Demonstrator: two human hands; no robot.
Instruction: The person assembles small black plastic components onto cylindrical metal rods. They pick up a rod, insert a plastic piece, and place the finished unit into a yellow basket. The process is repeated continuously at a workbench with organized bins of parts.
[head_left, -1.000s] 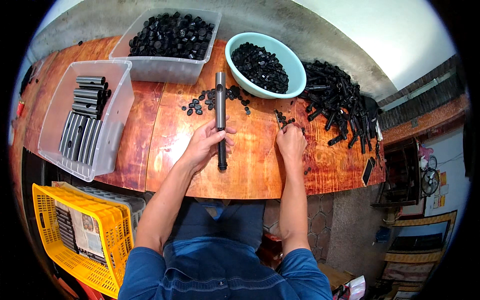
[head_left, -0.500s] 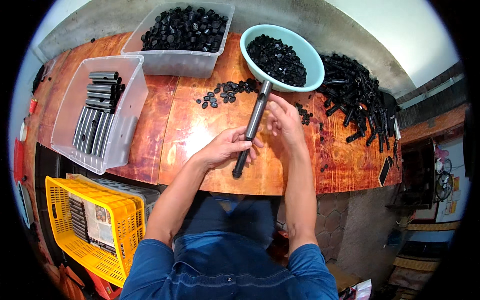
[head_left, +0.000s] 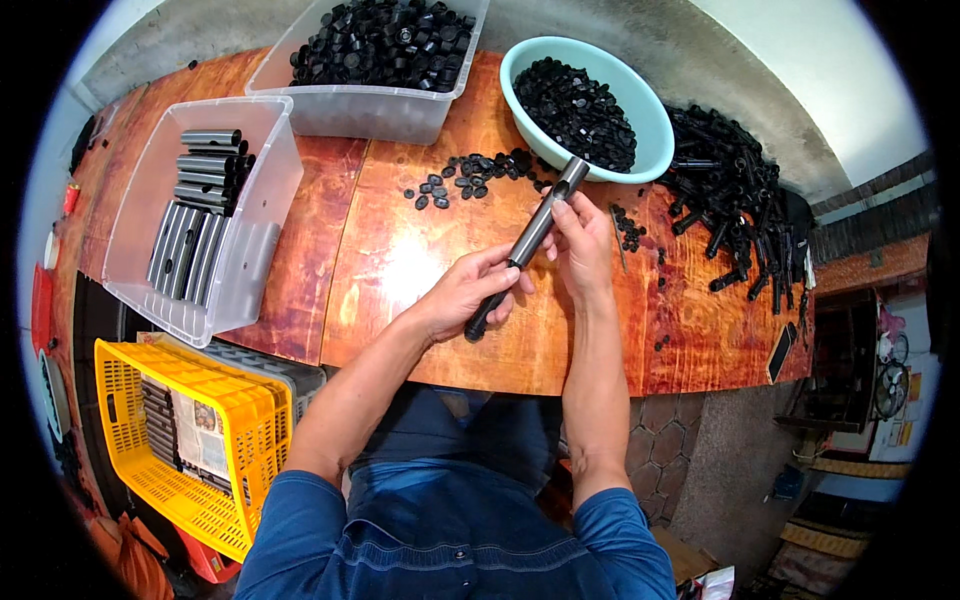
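Note:
A dark grey metal tube (head_left: pixel 532 236) with a slot near its upper end and a narrower black lower part is held slanting in front of me. My left hand (head_left: pixel 468 292) is closed round the joint between the tube and the black part. Higher up, my right hand (head_left: pixel 583 245) grips the tube beside the slot, its thumb on top and its other fingers partly hidden behind. Just beyond the tube's upper end stands a light blue bowl (head_left: pixel 655 140) of small black parts. Small black oval pieces (head_left: pixel 470 178) lie loose on the wooden table (head_left: pixel 385 325).
Left, a clear plastic bin (head_left: pixel 275 180) holds metal tubes; behind it another bin (head_left: pixel 380 122) is heaped with black caps. Black rod-like parts (head_left: pixel 735 200) are piled at right, near a phone-like dark slab (head_left: pixel 782 352). A yellow crate (head_left: pixel 262 440) stands below the table's left edge.
My right hand has closed onto the upper tube, where before it was beside it with fingers apart. The tube leans further right. The whole view has shifted slightly.

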